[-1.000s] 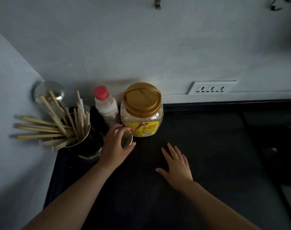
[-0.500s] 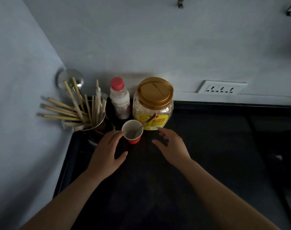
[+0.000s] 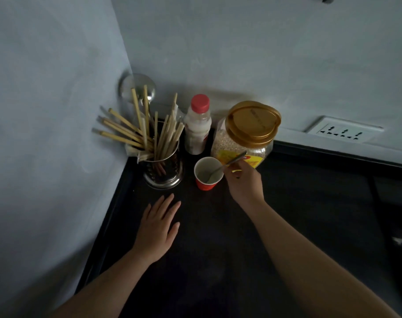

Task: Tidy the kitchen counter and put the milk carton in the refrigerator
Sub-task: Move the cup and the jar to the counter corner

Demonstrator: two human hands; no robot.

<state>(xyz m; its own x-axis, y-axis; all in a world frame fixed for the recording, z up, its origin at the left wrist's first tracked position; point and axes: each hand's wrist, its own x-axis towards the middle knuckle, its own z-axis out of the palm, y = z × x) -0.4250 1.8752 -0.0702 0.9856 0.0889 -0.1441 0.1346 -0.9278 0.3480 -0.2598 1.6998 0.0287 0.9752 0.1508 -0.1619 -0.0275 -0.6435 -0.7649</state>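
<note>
A small red paper cup point(image 3: 208, 174) with a white inside stands on the dark counter point(image 3: 218, 237) near the back corner. A metal spoon point(image 3: 227, 164) leans in it, and my right hand point(image 3: 244, 183) pinches the spoon's handle just right of the cup. My left hand point(image 3: 157, 226) lies flat on the counter in front of the chopstick holder, fingers straight, touching nothing else. No milk carton is in view.
A steel holder point(image 3: 164, 167) full of chopsticks stands in the corner with a ladle point(image 3: 138, 88) behind it. A red-capped white bottle point(image 3: 197, 127) and a gold-lidded jar point(image 3: 248, 134) stand by the wall. A wall socket point(image 3: 343, 131) is at the right.
My left hand let go of the cup and drew back to lie flat on the counter. My right hand moved up to the cup and took the spoon handle. The view shifted left.
</note>
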